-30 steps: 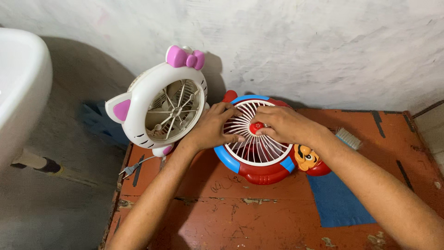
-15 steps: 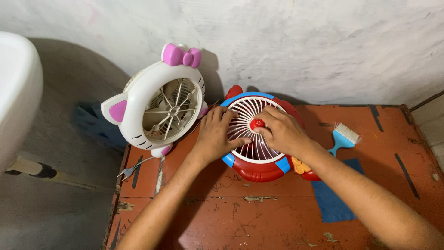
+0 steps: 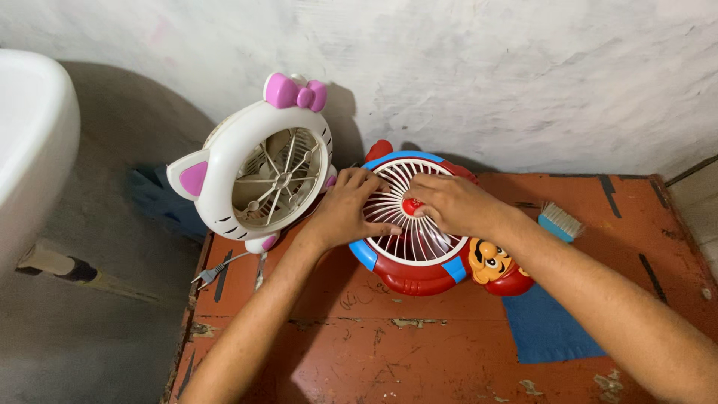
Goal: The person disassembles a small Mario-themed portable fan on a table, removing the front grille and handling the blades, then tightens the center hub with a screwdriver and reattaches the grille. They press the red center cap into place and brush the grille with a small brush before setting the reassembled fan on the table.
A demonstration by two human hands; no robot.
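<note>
Nearest me lies bare red tabletop (image 3: 419, 352); beyond it the red-and-blue fan (image 3: 419, 254) lies grille-up; my left hand (image 3: 345, 213) rests flat on the white grille, grip loose, steadying; my right hand (image 3: 449, 203) pinches the red hub (image 3: 412, 206); I judge hub removal underway, needing a firm twist; behind stands the white cat-eared fan (image 3: 254, 179).

left hand (image 3: 351, 206) covers the left part of the red and blue fan's white grille (image 3: 407, 251); right hand (image 3: 449, 203) covers its upper right and most of the red hub. both forearms cut off by bottom edge. white basin (image 3: 30, 142) cut by left edge. brush (image 3: 561, 222) handle hidden behind right forearm. blue cloth (image 3: 542, 329) partly under that arm. cat-shaped fan (image 3: 247, 176) blades too dim to tell. plug (image 3: 208, 277) prongs too small to tell
</note>
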